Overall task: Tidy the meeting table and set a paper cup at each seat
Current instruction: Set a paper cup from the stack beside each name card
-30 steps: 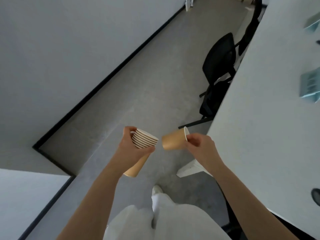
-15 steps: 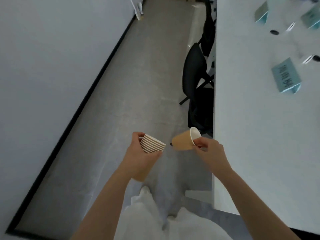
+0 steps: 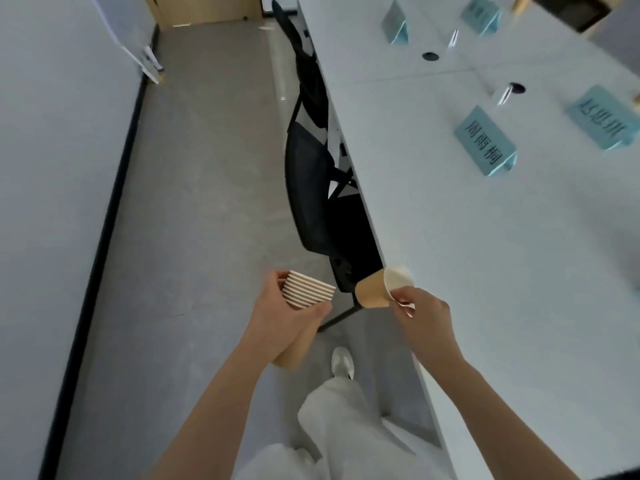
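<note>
Left hand (image 3: 284, 315) grips cup stack (image 3: 306, 294); right hand (image 3: 420, 311) pinches single cup (image 3: 379, 287) rim, tilted at table (image 3: 519, 271) edge.

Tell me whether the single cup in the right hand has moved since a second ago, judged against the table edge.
Yes. The single cup, pinched by the right hand, was short of the table edge; now its rim overlaps that edge.

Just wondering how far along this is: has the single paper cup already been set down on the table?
No, the single paper cup is tilted in the air at the table edge, pinched at its rim by the right hand.
</note>
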Tool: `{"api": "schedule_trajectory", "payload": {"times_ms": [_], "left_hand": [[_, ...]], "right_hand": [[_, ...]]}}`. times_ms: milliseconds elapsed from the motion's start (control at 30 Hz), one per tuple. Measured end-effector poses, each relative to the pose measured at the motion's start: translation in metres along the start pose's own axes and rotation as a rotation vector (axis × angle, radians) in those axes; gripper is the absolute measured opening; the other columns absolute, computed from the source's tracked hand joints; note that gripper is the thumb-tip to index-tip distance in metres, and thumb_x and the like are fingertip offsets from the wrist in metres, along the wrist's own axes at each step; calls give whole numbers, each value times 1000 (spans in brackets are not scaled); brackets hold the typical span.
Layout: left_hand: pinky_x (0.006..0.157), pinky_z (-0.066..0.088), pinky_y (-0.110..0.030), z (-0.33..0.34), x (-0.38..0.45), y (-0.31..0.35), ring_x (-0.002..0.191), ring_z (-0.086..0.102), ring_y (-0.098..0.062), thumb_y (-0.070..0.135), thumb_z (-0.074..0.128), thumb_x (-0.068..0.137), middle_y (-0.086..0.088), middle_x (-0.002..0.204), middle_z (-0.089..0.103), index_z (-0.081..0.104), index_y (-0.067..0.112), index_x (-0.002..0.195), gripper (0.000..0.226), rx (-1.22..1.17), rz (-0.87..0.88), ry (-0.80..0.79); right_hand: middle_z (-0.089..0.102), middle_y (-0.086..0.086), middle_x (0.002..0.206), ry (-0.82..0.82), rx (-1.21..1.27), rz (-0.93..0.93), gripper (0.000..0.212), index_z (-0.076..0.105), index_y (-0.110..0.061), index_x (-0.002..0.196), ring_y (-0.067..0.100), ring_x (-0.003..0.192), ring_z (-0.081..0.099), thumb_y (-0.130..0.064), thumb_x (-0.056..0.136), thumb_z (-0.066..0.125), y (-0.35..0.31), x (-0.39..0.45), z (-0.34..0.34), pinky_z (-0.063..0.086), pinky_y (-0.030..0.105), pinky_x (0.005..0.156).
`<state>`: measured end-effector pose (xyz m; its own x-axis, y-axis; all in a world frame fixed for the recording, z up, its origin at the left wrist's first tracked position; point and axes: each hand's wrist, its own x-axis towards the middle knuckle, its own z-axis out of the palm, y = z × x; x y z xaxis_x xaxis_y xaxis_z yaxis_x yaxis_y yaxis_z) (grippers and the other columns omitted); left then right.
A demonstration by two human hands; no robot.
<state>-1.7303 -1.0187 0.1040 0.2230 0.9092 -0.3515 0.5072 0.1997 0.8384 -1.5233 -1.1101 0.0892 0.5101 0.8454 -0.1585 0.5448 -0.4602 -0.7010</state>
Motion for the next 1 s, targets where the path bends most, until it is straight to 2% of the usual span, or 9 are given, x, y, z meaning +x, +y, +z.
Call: {"api": "schedule_trajectory", "payload": {"times_ms": [100, 200, 500, 567, 633, 667, 767, 867, 1000], "left_hand": [[79, 50, -28, 18, 44, 24, 93, 58, -8, 33, 86, 70, 15, 103, 54, 37, 29, 116, 67, -1, -4, -22], [73, 48, -22, 33, 85, 48, 95, 58, -8, 33, 86, 70, 13, 106, 54, 37, 30, 117, 68, 20, -10, -43], [72, 49, -22, 58, 184, 109, 92, 62, -5, 30, 86, 69, 14, 103, 60, 42, 29, 115, 64, 81, 5, -105], [70, 48, -20, 61, 199, 116, 92, 61, -4, 30, 86, 69, 15, 103, 60, 41, 31, 115, 64, 81, -9, -122], [71, 49, -21, 63, 210, 120, 92, 62, -5, 31, 86, 69, 15, 103, 60, 40, 32, 116, 66, 90, -27, -132], [72, 50, -22, 64, 215, 121, 92, 62, -5, 31, 86, 69, 15, 103, 60, 40, 32, 116, 66, 89, -30, -133], [68, 48, -18, 64, 228, 122, 89, 62, -2, 30, 86, 69, 16, 101, 60, 41, 33, 115, 64, 99, -31, -137], [67, 47, -15, 62, 239, 127, 89, 61, -2, 30, 86, 69, 16, 102, 60, 41, 33, 115, 65, 101, -26, -160], [69, 48, -17, 53, 251, 127, 93, 61, -4, 30, 87, 68, 15, 105, 59, 40, 33, 116, 67, 82, -26, -159]], "right_hand": [[68, 1, 102, 48, -34, 23, 24, 69, -12, 111, 21, 97, 64, -5, 90, 59, 12, 60, -12, 45, 23, 85], [66, 10, 115, 79, -53, 52, 30, 66, -8, 116, 27, 105, 61, 2, 89, 57, 21, 121, -23, 42, 24, 88], [59, 18, 115, 36, -286, 74, 31, 61, -1, 119, 35, 101, 58, 2, 89, 54, 38, 261, -28, 48, 36, 83], [61, 18, 108, 12, -305, 87, 29, 64, 2, 111, 37, 97, 58, 4, 83, 60, 40, 283, -26, 47, 34, 78], [64, 19, 93, -61, -310, 88, 23, 71, 3, 89, 39, 83, 60, 7, 66, 75, 43, 300, -24, 50, 31, 66], [62, 20, 95, -75, -303, 96, 24, 71, 0, 90, 39, 84, 60, 4, 67, 75, 44, 307, -24, 48, 28, 64], [49, 18, 122, -31, -353, 126, 34, 53, -7, 123, 33, 110, 51, -5, 90, 49, 46, 327, -23, 41, 32, 81], [46, 18, 128, -76, -362, 142, 37, 48, -5, 129, 34, 115, 48, -5, 92, 45, 47, 338, -22, 43, 39, 92], [45, 16, 133, -109, -370, 136, 46, 42, -7, 137, 33, 119, 47, -7, 92, 47, 38, 341, -23, 43, 40, 97]]}}
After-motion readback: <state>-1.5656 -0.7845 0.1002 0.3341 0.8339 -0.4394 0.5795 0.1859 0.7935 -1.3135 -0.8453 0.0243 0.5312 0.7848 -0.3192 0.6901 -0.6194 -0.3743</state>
